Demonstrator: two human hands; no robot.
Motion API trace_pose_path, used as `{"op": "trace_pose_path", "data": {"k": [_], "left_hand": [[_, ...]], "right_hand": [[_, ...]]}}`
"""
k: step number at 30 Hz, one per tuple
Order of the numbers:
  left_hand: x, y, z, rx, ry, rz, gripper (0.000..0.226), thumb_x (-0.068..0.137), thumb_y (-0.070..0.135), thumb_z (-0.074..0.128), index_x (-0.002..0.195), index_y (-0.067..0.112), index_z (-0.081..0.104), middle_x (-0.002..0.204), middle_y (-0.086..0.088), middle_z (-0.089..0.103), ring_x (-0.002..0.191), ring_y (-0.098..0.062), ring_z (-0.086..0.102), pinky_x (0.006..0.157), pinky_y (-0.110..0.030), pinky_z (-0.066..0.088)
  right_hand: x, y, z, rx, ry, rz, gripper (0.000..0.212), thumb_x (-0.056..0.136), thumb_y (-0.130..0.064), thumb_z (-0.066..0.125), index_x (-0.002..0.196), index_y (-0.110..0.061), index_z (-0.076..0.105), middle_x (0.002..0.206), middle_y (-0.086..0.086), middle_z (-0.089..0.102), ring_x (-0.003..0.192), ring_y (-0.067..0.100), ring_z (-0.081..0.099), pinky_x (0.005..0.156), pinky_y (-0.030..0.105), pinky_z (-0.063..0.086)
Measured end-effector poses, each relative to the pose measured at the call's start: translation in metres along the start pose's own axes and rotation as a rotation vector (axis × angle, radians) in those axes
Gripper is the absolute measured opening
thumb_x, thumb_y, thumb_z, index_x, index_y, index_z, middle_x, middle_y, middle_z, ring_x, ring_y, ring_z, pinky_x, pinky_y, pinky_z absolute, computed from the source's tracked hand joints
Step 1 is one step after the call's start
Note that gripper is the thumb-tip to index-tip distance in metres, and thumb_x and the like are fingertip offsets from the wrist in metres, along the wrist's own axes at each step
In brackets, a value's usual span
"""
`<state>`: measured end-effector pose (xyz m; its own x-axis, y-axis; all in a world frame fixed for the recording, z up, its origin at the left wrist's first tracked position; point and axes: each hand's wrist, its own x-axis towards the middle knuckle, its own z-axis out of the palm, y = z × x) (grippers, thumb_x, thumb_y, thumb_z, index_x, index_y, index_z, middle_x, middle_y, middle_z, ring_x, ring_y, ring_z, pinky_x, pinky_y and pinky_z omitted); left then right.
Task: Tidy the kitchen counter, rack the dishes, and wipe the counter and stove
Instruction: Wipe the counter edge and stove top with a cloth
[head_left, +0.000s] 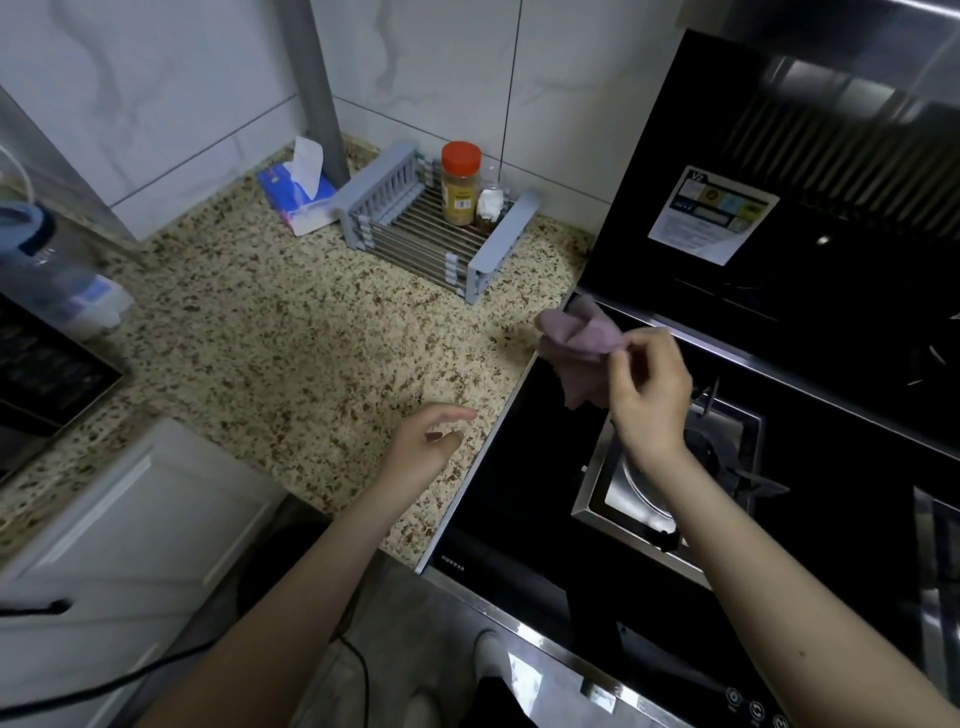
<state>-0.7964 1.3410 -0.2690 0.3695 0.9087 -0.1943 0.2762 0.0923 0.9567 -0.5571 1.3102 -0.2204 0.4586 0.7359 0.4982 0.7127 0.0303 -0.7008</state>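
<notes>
Right hand (649, 395) pinches a purple cloth (576, 343) above the stove's (519, 499) left edge; left hand (426, 447), fingers relaxed, hovers over bare speckled surface (270, 353), dish rack (431, 234) at twelve o'clock.

Speckled counter (291, 343) bearing dish rack (436, 239), tissue pack (298, 200), jug (57, 270).

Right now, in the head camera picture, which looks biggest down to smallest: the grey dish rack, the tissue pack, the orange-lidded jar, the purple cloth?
1. Grey dish rack, clearly the largest.
2. Tissue pack and purple cloth: alike; the cloth is bunched and nearer the camera, so unranked.
3. Orange-lidded jar, smallest.
</notes>
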Motion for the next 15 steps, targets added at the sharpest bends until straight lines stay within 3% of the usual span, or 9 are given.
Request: {"op": "trace_pose_path", "data": {"k": [3, 6, 7, 8, 10, 12, 15], "left_hand": [[0.001, 0.002, 0.000, -0.038, 0.017, -0.010, 0.037, 0.088, -0.001, 0.057, 0.092, 0.035, 0.066, 0.112, 0.013, 0.064, 0.113, -0.003, 0.054, 0.094, -0.019, 0.041], [0.001, 0.002, 0.000, -0.025, 0.015, 0.007, 0.037, 0.087, -0.003, 0.057, 0.093, 0.033, 0.066, 0.112, 0.010, 0.065, 0.112, -0.006, 0.056, 0.096, -0.022, 0.042], [0.001, 0.001, 0.000, -0.026, 0.013, 0.008, 0.036, 0.087, -0.003, 0.057, 0.093, 0.031, 0.066, 0.110, 0.010, 0.065, 0.111, -0.007, 0.057, 0.096, -0.023, 0.043], [0.001, 0.001, -0.001, -0.033, 0.013, 0.003, 0.034, 0.087, -0.004, 0.056, 0.092, 0.029, 0.066, 0.108, 0.009, 0.066, 0.109, -0.008, 0.058, 0.096, -0.025, 0.044], [0.000, 0.000, -0.004, -0.038, 0.017, -0.004, 0.031, 0.088, -0.003, 0.056, 0.090, 0.026, 0.068, 0.102, 0.011, 0.068, 0.102, -0.007, 0.061, 0.093, -0.026, 0.048], [0.000, 0.000, -0.008, -0.032, 0.021, -0.014, 0.029, 0.088, -0.001, 0.055, 0.090, 0.025, 0.068, 0.100, 0.012, 0.069, 0.099, -0.004, 0.062, 0.091, -0.025, 0.049], [0.000, 0.001, -0.010, -0.046, 0.027, -0.025, 0.027, 0.089, 0.001, 0.056, 0.092, 0.024, 0.069, 0.102, 0.011, 0.069, 0.101, -0.007, 0.062, 0.093, -0.030, 0.049]], "right_hand": [[-0.036, 0.002, 0.001, -0.156, -0.284, -0.156, 0.012, 0.080, -0.020, 0.055, 0.082, -0.010, 0.061, 0.083, 0.007, 0.061, 0.076, 0.022, 0.058, 0.065, 0.030, 0.044], [-0.091, 0.016, 0.002, -0.279, -0.801, -0.087, 0.013, 0.081, -0.028, 0.062, 0.077, -0.016, 0.065, 0.084, -0.001, 0.065, 0.080, 0.026, 0.065, 0.064, 0.034, 0.049], [-0.104, 0.021, 0.002, -0.267, -0.890, -0.047, 0.020, 0.084, -0.034, 0.059, 0.075, -0.016, 0.065, 0.083, -0.003, 0.065, 0.081, 0.024, 0.065, 0.064, 0.035, 0.049], [-0.113, 0.027, 0.002, -0.247, -0.901, -0.011, 0.028, 0.087, -0.039, 0.054, 0.074, -0.016, 0.064, 0.082, -0.005, 0.064, 0.080, 0.022, 0.065, 0.064, 0.034, 0.048], [-0.122, 0.032, 0.003, -0.213, -0.760, 0.025, 0.038, 0.090, -0.045, 0.044, 0.081, -0.015, 0.066, 0.087, -0.004, 0.064, 0.086, 0.022, 0.064, 0.068, 0.031, 0.048], [-0.128, 0.031, 0.013, -0.245, -0.631, 0.025, 0.051, 0.089, -0.051, 0.037, 0.108, -0.012, 0.065, 0.110, 0.003, 0.062, 0.104, 0.025, 0.060, 0.085, 0.032, 0.047], [-0.132, 0.029, 0.041, -0.377, -0.674, 0.071, 0.072, 0.087, -0.062, 0.031, 0.146, -0.019, 0.034, 0.151, 0.009, 0.032, 0.138, 0.026, 0.031, 0.113, 0.042, 0.027]]}}
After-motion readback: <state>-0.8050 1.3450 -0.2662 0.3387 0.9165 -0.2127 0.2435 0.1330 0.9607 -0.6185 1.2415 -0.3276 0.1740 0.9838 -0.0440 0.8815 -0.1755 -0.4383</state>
